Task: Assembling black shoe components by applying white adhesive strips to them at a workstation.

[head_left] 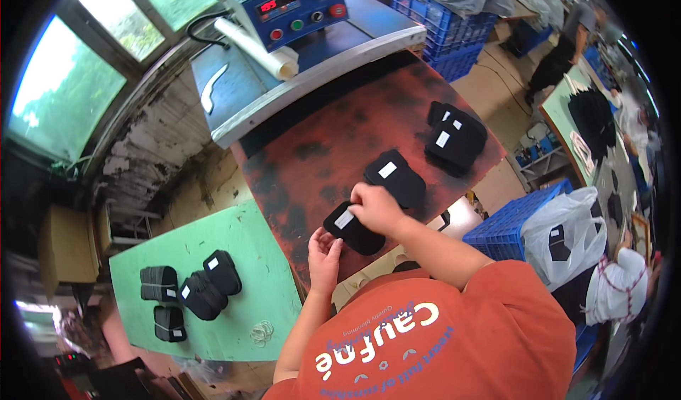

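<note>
We had a black pad (352, 228) with a white label lying at the near edge of the rust-red worktop (305, 166). Our right hand (376, 207) pressed down on its top, grip closed over the pad, while our left hand (325, 249) pinched its near corner. A second black pad (396, 178) lay just beyond, and a stack of pads (455, 136) sat farther right.
</note>
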A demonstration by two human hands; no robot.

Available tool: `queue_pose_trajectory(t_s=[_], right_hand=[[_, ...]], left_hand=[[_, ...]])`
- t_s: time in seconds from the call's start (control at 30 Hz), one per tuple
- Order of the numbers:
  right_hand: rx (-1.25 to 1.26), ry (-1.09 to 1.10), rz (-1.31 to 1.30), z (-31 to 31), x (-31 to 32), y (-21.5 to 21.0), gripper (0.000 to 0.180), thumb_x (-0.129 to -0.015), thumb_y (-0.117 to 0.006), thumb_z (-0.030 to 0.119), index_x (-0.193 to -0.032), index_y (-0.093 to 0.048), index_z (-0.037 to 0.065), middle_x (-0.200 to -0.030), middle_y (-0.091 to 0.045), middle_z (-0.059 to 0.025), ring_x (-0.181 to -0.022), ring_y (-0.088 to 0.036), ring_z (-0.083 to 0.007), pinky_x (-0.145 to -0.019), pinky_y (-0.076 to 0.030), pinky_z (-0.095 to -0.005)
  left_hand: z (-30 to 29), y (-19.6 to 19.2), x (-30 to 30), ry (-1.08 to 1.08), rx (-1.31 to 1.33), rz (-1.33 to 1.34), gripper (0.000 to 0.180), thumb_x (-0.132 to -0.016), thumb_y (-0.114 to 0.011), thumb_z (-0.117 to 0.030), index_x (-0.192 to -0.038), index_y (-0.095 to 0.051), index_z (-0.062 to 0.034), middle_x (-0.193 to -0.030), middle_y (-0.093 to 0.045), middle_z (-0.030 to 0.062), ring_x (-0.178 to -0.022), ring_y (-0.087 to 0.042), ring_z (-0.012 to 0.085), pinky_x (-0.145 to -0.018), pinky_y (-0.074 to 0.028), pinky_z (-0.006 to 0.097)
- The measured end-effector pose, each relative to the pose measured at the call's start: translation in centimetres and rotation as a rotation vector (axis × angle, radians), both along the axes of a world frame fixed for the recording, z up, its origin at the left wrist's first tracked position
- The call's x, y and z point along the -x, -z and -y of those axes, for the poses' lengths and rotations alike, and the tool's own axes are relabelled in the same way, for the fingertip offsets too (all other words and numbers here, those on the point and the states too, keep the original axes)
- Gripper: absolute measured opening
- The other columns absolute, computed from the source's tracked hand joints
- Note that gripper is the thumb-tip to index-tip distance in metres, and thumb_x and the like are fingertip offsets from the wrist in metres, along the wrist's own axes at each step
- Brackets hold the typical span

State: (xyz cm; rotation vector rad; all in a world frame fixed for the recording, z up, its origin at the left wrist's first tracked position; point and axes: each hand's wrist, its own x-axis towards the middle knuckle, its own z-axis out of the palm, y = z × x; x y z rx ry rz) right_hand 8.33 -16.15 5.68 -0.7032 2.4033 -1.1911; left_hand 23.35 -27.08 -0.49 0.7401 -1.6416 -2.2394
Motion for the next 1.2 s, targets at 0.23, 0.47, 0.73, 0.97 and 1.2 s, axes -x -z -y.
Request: queue_pose_trajectory(t_s=[0.23, 0.47, 0.73, 0.97, 1.2], right_hand=[[-0.463, 0.209, -0.058, -5.6, 10.4, 2.1, 0.076, -0.060, -0.079, 0.044, -0.115, -0.053, -0.001, -0.120, -0.052, -0.0229, -0.115, -0.047, -0.0367, -0.094, -0.043, -0.0416], [-0.125, 0.147, 0.226, -3.0, 4.9, 4.5, 0.089, -0.064, -0.078, 0.040, -0.128, -0.035, -0.004, -0.124, -0.047, -0.0314, -0.110, -0.054, -0.0407, -0.094, -0.044, -0.0434], [0.266, -0.325, 0.286, -7.1, 8.7, 2.0, 0.070, -0.078, -0.071, 0.033, -0.131, -0.040, 0.000, -0.118, -0.056, -0.0212, -0.112, -0.052, -0.0351, -0.097, -0.040, -0.0402], [-0.355, 0.226, -0.238, -21.8, 27.2, 4.7, 0.086, -0.060, -0.078, 0.052, -0.124, -0.049, 0.002, -0.117, -0.053, -0.0184, -0.113, -0.048, -0.0325, -0.094, -0.041, -0.0442], [-0.294, 0.019, -0.012, -19.6, 22.8, 3.4, 0.078, -0.066, -0.075, 0.052, -0.115, -0.046, -0.002, -0.112, -0.056, -0.0237, -0.107, -0.055, -0.0378, -0.090, -0.043, -0.0487]], left_hand=[[-1.4, -0.2, 5.4, 0.230, -0.094, 0.157, 0.051, -0.094, -0.054, -0.016, -0.134, -0.031, 0.0054, -0.122, -0.050, 0.0168, -0.098, -0.058, 0.0196, -0.079, -0.049, 0.028], [-2.7, 1.6, 8.8, 0.155, 0.005, 0.085, 0.034, -0.097, -0.048, -0.020, -0.123, -0.041, 0.0001, -0.116, -0.053, 0.0110, -0.100, -0.053, 0.0166, -0.087, -0.045, 0.029], [-1.3, -3.2, 8.5, -0.068, -0.064, 0.045, 0.048, -0.085, -0.057, 0.002, -0.129, -0.039, 0.0000, -0.114, -0.055, 0.0107, -0.101, -0.057, 0.0207, -0.087, -0.049, 0.033], [-4.1, -4.6, 11.3, -0.281, 0.862, 0.278, 0.048, -0.085, -0.060, -0.010, -0.126, -0.041, 0.0064, -0.109, -0.057, 0.0144, -0.092, -0.058, 0.0214, -0.083, -0.047, 0.034], [-17.9, 0.3, 21.7, -0.050, 0.300, 0.331, 0.063, -0.085, -0.064, -0.010, -0.136, -0.029, 0.0052, -0.106, -0.057, 0.0115, -0.081, -0.060, 0.0158, -0.061, -0.052, 0.027]])
